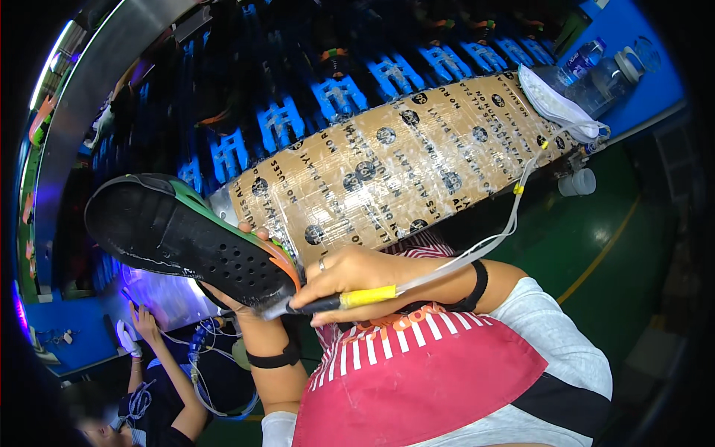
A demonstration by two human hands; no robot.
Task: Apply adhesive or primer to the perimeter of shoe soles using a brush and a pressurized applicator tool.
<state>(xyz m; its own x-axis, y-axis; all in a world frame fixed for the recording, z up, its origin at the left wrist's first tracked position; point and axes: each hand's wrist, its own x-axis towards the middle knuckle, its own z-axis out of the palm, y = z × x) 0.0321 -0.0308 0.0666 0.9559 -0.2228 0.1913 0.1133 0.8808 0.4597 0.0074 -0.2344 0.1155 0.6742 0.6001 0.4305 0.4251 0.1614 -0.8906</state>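
My left hand [232, 299] grips a shoe [175, 231] from beneath, its fingertips showing at the shoe's far edge; the palm is hidden. The shoe's black underside faces up, with rows of small holes at the near end and green and orange along its side. In my right hand [350, 274], closed fingers hold a brush [328, 303] with a dark handle wrapped in yellow tape. A clear tube [488, 242] runs from its back end. The brush's pale tip is at the shoe's near end, by the orange edge; whether it touches is unclear.
A cardboard-covered worktop [387, 175] with printed marks lies beyond my hands. Behind it runs a row of blue holders [339, 93]. Bottles [603, 78] and a white pad [555, 104] sit at far right. A co-worker's arm [175, 372] reaches in at lower left.
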